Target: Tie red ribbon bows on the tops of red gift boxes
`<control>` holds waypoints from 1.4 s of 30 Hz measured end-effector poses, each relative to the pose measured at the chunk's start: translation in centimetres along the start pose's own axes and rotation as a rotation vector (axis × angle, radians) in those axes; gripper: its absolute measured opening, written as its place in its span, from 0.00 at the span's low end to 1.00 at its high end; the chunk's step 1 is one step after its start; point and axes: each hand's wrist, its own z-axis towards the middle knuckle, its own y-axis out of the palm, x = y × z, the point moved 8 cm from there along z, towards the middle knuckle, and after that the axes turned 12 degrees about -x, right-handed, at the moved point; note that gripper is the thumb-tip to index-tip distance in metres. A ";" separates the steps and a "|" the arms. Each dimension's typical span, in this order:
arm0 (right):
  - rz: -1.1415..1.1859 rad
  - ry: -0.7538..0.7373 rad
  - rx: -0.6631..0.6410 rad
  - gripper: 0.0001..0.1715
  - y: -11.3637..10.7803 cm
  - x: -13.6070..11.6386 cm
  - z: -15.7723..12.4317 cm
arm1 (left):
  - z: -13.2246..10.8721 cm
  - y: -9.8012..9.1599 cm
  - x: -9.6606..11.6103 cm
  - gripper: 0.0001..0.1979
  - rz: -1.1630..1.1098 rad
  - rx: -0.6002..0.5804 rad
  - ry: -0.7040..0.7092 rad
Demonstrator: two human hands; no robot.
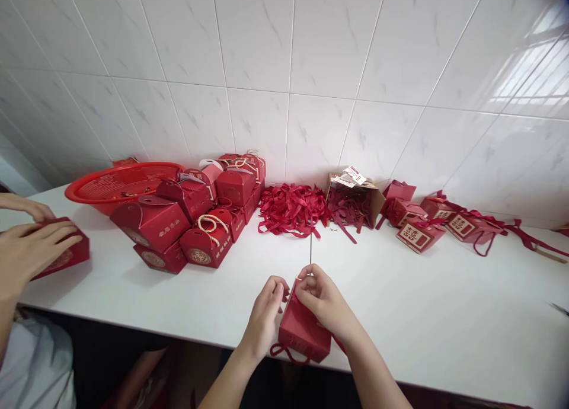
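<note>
A small red gift box [301, 332] stands at the near edge of the white table [444, 314], a red ribbon loop hanging below it. My left hand [265, 314] is closed against the box's left top corner. My right hand [323, 299] pinches the top of the box, fingers curled together over its upper edge. Both hands meet above the box opening.
A pile of red gift boxes [195, 219] and a red basket [120, 184] sit at the left rear. Loose red ribbons [291, 210], an open cardboard carton [353, 201] and more ribboned boxes [420, 234] line the tiled wall. Another person's hands [26, 249] hold a red box at far left.
</note>
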 end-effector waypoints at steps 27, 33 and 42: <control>0.138 -0.033 -0.013 0.11 0.2 -0.5 -0.3 | 0.8 -0.1 0.5 0.15 0.027 0.022 0.020; 0.169 -0.032 -0.020 0.12 0.2 -0.5 -0.4 | 0.7 -0.3 0.4 0.15 0.034 0.039 0.014; 0.110 -0.046 -0.003 0.11 0.1 -0.4 -0.3 | 0.7 0.1 0.7 0.15 0.037 0.019 0.017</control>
